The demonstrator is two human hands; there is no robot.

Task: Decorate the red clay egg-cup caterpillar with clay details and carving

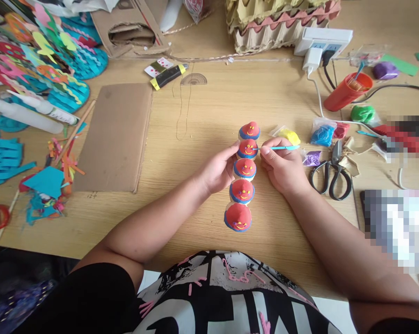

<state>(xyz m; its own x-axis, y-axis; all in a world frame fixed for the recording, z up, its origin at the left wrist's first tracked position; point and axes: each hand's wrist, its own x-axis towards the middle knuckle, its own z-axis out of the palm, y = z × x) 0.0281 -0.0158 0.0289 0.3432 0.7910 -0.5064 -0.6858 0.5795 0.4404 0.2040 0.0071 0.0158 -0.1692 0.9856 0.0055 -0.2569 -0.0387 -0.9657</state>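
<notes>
Several egg-carton cups covered in red and blue clay, with yellow smiling faces, form a joined strip (244, 168) in front of me. My left hand (220, 168) holds the strip at its left side, thumb by the second cup from the far end. Between the thumb and fingers of my right hand (282, 164) is a thin blue clay tool (286, 148). Its tip points left and meets the face of that second cup. Some cups have small purple dots beside their yellow eyes. The fingertips of my left hand are partly hidden behind the strip.
Black scissors (331, 174) lie right of my right hand, near yellow clay (290, 136) and blue clay (323, 134) in bags. A red cup (348, 92) leans behind them. Cardboard (113, 137) lies left; egg trays (282, 23) and a power strip (323, 41) stand at the back.
</notes>
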